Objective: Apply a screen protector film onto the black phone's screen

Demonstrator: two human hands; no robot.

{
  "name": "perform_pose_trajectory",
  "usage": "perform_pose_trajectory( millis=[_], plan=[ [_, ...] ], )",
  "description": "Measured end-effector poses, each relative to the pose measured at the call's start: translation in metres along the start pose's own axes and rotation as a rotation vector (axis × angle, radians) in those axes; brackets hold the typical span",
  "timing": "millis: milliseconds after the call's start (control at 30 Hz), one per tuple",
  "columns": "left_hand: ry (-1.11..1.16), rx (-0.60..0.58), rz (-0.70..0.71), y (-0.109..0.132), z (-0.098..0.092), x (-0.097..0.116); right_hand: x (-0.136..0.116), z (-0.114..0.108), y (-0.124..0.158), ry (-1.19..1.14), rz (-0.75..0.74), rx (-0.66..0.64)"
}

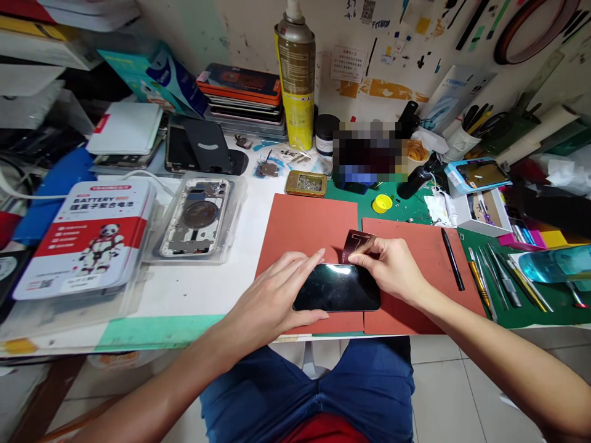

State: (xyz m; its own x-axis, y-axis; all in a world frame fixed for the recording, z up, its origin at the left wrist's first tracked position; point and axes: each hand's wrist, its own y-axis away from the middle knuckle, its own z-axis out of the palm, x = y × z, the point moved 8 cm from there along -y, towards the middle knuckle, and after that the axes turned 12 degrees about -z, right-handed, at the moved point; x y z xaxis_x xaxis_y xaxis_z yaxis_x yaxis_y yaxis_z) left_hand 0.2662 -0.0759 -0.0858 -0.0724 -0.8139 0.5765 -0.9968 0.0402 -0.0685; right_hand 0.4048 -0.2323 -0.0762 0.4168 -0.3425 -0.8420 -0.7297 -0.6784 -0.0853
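Phone between hands | left hand steadies it | right hand pinches pry card

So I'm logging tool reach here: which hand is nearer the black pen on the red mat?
Right. The right hand is beside the black pen; the left hand is beyond the phone.

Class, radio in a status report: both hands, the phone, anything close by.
Left hand steadying phone on red mat. Right hand pinching thin metal card at phone's top edge. Black pen lies apart, to the right.
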Motion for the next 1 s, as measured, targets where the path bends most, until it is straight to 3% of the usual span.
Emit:
perform_pose_trajectory(
  millis=[267, 500, 700, 833, 1000],
  plan=[
    [0.014, 0.003, 0.008, 0.001, 0.0, 0.0, 0.0, -0.001, 0.001, 0.028, -0.014, 0.006],
    [0.007, 0.003, 0.012, 0.0, 0.001, 0.001, -0.022, -0.007, 0.024, 0.127, -0.455, 0.083],
    [0.015, 0.018, 0.021, -0.001, 0.001, 0.001, -0.027, 0.001, 0.024, 0.138, -0.584, 0.085],
    [0.024, 0.015, 0.018, 0.0, 0.001, 0.0, -0.026, 0.002, 0.019, 0.13, -0.56, 0.066],
    [0.03, 0.014, 0.022, -0.001, -0.001, 0.002, -0.013, 0.004, 0.006, 0.023, -0.319, -0.023]
  ],
)
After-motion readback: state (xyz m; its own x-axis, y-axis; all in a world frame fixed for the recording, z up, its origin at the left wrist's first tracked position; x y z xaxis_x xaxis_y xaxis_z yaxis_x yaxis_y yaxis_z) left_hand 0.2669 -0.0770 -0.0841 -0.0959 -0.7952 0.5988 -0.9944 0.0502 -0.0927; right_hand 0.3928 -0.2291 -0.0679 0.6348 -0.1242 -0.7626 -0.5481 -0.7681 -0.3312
